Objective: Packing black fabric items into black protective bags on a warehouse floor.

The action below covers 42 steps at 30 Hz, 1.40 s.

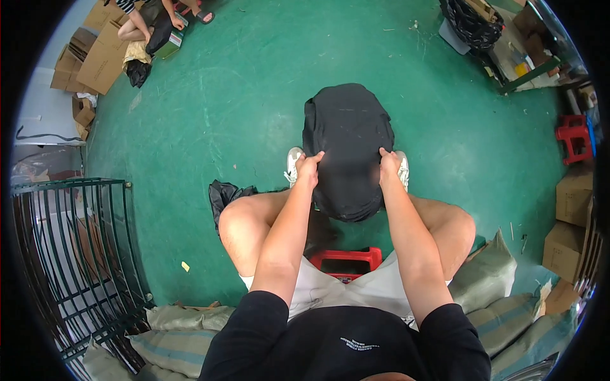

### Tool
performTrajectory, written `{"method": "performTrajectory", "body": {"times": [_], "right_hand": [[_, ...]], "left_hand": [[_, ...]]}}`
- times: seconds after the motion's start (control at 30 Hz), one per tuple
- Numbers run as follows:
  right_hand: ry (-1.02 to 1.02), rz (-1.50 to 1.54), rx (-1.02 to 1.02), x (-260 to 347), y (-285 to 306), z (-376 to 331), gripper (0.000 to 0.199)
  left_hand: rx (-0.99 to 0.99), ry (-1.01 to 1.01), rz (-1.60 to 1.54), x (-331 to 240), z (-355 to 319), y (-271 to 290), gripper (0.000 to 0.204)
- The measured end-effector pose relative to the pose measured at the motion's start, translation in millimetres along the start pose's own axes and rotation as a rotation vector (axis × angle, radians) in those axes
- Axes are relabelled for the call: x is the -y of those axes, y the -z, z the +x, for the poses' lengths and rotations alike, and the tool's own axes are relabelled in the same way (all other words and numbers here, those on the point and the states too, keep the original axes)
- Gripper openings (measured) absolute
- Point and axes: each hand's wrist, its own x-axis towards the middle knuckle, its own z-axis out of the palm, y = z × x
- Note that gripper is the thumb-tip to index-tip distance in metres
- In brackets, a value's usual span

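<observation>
Item: black garment, held spread between both hands above the green floor, in front of the seated person's knees.

Left hand: fingers closed on the garment's left edge, about midway down its length.

Right hand: fingers closed on the right edge, level with the left hand.

Relation: the garment lies straight ahead between the two hands. Its long axis runs away from the person, the far end rounded and lying beyond the hands, the near end hanging below them toward the knees. Both hands are equally near; neither leads.

Surroundings:
- White shoes, partly hidden under the garment's sides.
- Red stool under the person, between the thighs.
- Black bag on the floor just beside the left knee.
- Sacks, woven, piled at the right and behind.
- Black wire rack at the left.
- Cardboard boxes at far left; another person's legs near them.
- Small red stool at far right.
</observation>
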Motion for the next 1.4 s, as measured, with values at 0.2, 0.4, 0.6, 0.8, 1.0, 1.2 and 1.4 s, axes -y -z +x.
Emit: {"method": "performTrajectory", "body": {"times": [0.2, 0.4, 0.6, 0.8, 1.0, 1.2, 1.4], "right_hand": [[0.011, -0.095, -0.137, -19, 10, -21, 0.063], [0.293, -0.253, -0.249, -40, 40, -14, 0.033], [0.274, -0.239, -0.216, -53, 42, 1, 0.026], [0.348, -0.295, -0.189, -54, 58, 10, 0.025], [0.415, -0.286, -0.146, -66, 42, -4, 0.022], [0.400, -0.313, -0.164, -66, 69, 16, 0.017], [0.394, -0.300, -0.147, -64, 49, -4, 0.019]], "left_hand": [[0.039, 0.017, -0.073, 29, -27, 22, 0.042], [-0.155, -0.026, 0.145, 47, -66, 9, 0.044], [-0.201, -0.169, 0.383, 84, -23, 40, 0.037], [-0.532, -0.545, 0.732, 1, -1, -2, 0.045], [-0.336, -0.739, 1.020, -81, 96, -17, 0.038], [-0.041, -0.730, 1.129, -93, 114, -50, 0.028], [-0.145, -0.307, 0.614, -97, 193, -19, 0.036]]}}
